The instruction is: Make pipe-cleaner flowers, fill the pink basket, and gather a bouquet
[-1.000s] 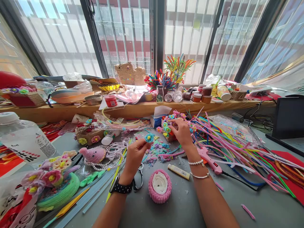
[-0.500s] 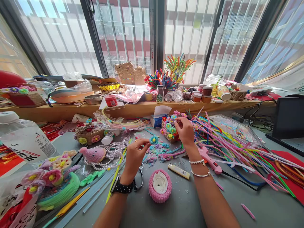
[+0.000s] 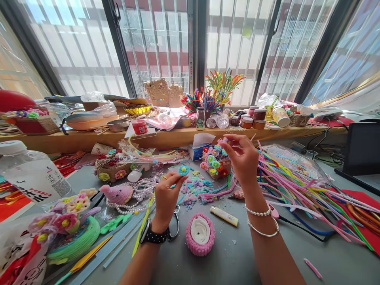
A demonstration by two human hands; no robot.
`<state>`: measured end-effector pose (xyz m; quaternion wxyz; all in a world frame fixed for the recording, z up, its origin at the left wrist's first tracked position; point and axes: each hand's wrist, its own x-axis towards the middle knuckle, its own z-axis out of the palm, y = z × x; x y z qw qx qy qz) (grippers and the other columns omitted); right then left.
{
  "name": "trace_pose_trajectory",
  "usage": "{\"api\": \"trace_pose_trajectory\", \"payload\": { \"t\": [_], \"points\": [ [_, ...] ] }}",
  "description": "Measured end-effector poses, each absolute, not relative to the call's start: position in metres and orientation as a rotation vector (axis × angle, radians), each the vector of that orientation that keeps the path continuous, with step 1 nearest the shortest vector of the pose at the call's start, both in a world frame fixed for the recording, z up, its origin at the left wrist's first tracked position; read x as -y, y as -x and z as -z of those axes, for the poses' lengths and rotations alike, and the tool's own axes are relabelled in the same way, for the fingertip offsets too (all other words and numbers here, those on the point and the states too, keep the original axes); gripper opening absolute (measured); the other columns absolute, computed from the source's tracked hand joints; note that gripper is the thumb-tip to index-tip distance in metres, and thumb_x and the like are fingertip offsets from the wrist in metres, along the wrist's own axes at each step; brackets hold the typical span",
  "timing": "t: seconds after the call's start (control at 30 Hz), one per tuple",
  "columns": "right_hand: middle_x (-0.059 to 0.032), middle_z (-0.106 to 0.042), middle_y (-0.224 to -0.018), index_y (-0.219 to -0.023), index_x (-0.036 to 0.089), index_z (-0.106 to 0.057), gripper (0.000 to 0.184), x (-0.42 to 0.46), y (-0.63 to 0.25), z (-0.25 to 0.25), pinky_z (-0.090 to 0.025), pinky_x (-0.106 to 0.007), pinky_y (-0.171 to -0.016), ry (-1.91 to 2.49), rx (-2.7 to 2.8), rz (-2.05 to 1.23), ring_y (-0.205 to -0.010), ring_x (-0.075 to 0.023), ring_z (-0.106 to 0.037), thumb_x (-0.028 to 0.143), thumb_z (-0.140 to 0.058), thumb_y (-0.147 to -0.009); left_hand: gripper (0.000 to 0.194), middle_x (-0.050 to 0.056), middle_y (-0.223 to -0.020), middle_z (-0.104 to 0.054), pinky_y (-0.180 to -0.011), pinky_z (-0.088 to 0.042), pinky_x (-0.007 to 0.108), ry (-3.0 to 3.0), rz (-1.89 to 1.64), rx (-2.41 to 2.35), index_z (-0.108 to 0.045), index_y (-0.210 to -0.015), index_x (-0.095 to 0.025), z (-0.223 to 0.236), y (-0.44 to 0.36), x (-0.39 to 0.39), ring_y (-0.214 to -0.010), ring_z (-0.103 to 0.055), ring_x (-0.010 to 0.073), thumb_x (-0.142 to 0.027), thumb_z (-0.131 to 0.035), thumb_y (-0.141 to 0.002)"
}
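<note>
My left hand (image 3: pixel 168 198) pinches a small blue fuzzy flower (image 3: pixel 183 170) with a yellow centre. My right hand (image 3: pixel 243 158) is closed at thumb and forefinger on a small pink-purple flower (image 3: pixel 225 141), just above the box of fuzzy flowers (image 3: pixel 214 163); whether that flower is free of the box I cannot tell. Below and between my hands stands a pink fuzzy pot (image 3: pixel 200 247) with rolled white filling (image 3: pixel 200 230). A pale tube (image 3: pixel 224 216) lies between the pot and my right forearm.
Blue and purple fuzzy scraps (image 3: pixel 197 188) lie mid-table. A pink glue gun (image 3: pixel 274 212) is partly hidden behind my right wrist. Pipe cleaners (image 3: pixel 299 194) spread across the right. Pearl strings (image 3: pixel 145 190), a pink crocheted piece (image 3: pixel 118 195) and a green flower arrangement (image 3: pixel 77 237) are leftward.
My right hand has risen and turned at the flower box, pinching the pink-purple flower. My left hand has shifted slightly left and tipped the blue flower, so its round face shows differently.
</note>
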<state>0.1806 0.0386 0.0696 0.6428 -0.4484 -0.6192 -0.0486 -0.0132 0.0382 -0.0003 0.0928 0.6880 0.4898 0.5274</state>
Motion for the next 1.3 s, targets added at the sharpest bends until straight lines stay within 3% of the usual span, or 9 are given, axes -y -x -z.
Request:
{"api": "trace_pose_trajectory", "payload": {
  "t": [0.13, 0.3, 0.67, 1.1, 1.3],
  "points": [
    [-0.0027, -0.057, -0.077, -0.082, 0.019, -0.059, 0.022, -0.036, -0.169, -0.071, -0.050, -0.023, -0.056, 0.928, 1.820, -0.276, -0.066, -0.0118, -0.055, 0.037, -0.056, -0.070, 0.020, 0.001, -0.078, -0.062, -0.068, -0.042, 0.024, -2.159, -1.593, -1.474, -0.066, -0.075, -0.022, 0.000, 0.013, -0.036, -0.072, -0.055, 0.0137, -0.033, -0.050, -0.074],
    [-0.0016, -0.057, -0.075, -0.079, 0.017, -0.059, 0.024, -0.037, -0.152, -0.065, -0.049, -0.021, -0.056, 0.836, 1.986, -0.454, -0.063, -0.0099, -0.055, 0.037, -0.060, -0.066, 0.019, 0.000, -0.083, -0.064, -0.070, -0.042, 0.024, -2.224, -1.539, -1.435, -0.066, -0.080, -0.025, -0.002, 0.011, -0.032, -0.076, -0.057, 0.0144, -0.031, -0.048, -0.076],
    [-0.0037, -0.058, -0.081, -0.082, 0.016, -0.059, 0.026, -0.041, -0.156, -0.061, -0.049, -0.021, -0.058, 0.881, 1.876, -0.514, -0.069, -0.0113, -0.054, 0.035, -0.063, -0.064, 0.018, 0.002, -0.079, -0.067, -0.069, -0.045, 0.024, -2.058, -1.628, -1.099, -0.066, -0.084, -0.022, -0.001, 0.012, -0.035, -0.074, -0.059, 0.0141, -0.026, -0.052, -0.074],
    [-0.0014, -0.052, -0.081, -0.084, 0.018, -0.058, 0.020, -0.034, -0.147, -0.063, -0.051, -0.021, -0.064, 0.733, 1.976, -0.620, -0.072, -0.0097, -0.053, 0.025, -0.062, -0.066, 0.014, 0.001, -0.072, -0.066, -0.058, -0.045, 0.022, -2.250, -1.625, -1.080, -0.068, -0.076, -0.023, 0.000, 0.010, -0.038, -0.064, -0.058, 0.0129, -0.026, -0.055, -0.072],
    [-0.0037, -0.054, -0.094, -0.104, 0.020, -0.050, 0.046, -0.043, -0.144, -0.051, -0.051, -0.022, -0.064, 0.725, 1.913, -0.760, -0.081, -0.0123, -0.055, 0.026, -0.066, -0.061, 0.016, 0.001, -0.069, -0.064, -0.056, -0.043, 0.022, -2.204, -1.686, -1.212, -0.067, -0.074, -0.021, 0.000, 0.013, -0.038, -0.062, -0.057, 0.0132, -0.029, -0.054, -0.072]
  ]
}}
